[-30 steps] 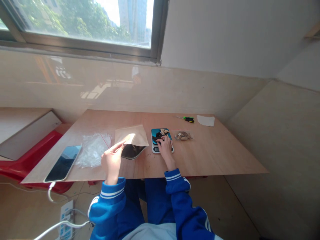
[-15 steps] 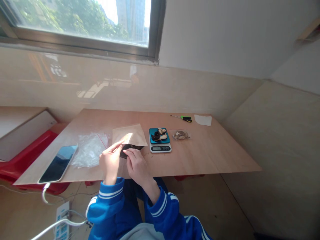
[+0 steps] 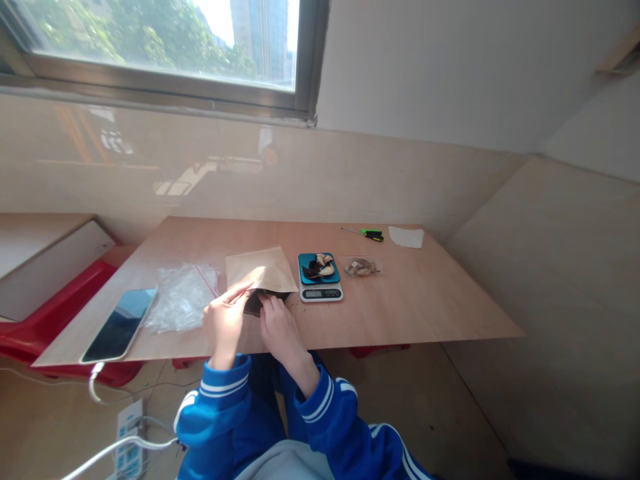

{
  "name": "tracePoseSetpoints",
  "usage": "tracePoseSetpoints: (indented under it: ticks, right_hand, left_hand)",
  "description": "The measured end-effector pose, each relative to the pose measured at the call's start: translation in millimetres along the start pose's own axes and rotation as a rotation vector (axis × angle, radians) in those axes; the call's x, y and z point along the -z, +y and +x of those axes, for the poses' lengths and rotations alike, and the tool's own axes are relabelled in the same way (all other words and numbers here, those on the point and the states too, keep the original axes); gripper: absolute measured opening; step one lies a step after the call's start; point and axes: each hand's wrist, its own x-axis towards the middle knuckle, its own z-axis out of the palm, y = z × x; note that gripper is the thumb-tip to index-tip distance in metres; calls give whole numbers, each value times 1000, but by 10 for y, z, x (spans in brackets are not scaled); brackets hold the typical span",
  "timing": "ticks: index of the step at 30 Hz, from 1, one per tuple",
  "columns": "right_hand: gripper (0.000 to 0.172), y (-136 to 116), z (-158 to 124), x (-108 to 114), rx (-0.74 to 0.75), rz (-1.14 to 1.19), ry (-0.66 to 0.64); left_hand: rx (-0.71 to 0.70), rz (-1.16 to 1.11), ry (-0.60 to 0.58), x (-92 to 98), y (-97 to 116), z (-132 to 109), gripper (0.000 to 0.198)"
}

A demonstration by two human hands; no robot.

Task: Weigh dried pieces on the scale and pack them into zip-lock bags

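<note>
- Bag: the flat brown paper bag (image 3: 257,263) with a dark interior lies left of the scale, its mouth facing the person, probably so that the fingers enter straight from the front.
- Left hand (image 3: 223,327): thumb and fingers pinch the upper lip of the bag at its left side. The lifted lip apparently serves to keep the mouth apart.
- Right hand (image 3: 281,330): fingers reach into the mouth. The fingertips are hidden; whether they hold anything cannot be told.
- Scale: the white digital kitchen scale with a blue platform (image 3: 321,294) stands just beside the bag, probably for a short reach. Dark and cream curled pieces (image 3: 327,271) rest on the platform, above the display.
- Edges: the wrists cross the front edge of the light-brown wooden table (image 3: 425,300). The black-screened phone (image 3: 120,325) lies close to that edge.
- Room: the clear plastic bags with a red strip (image 3: 177,300) limit leftward travel. A stretch of tabletop separates scale and front edge; the clear packet of brown pieces (image 3: 363,268) bounds the scale's right side.
</note>
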Motion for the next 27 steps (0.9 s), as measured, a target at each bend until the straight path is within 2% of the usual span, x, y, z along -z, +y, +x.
tracePoseSetpoints:
  ticks: [3,8,11,16,20,23,27]
  right_hand:
    - [44,31,170,-25,-57,-71,-22]
    - [28,88,427,-112,-129,-143,-135]
    - [26,90,456,-150,-144,-156,-145]
    - [32,79,381,-121,-138,-144,-123]
    - [36,65,220,36,-2,-65,-112]
    - [36,48,43,205,122,23,-211]
    - [32,45,-135,391,127,107,-388]
  left_hand:
    - [5,19,-28,12,44,-19,24]
    - [-4,21,-62,27,95,-57,26]
    - [-3,-7,-70,19,99,-69,26]
    - [7,8,-73,17,108,-77,27]
    - [21,89,-20,-10,48,11,28]
    - [-23,30,-25,-135,-87,176,28]
    - [-50,55,-142,-395,-296,397,30]
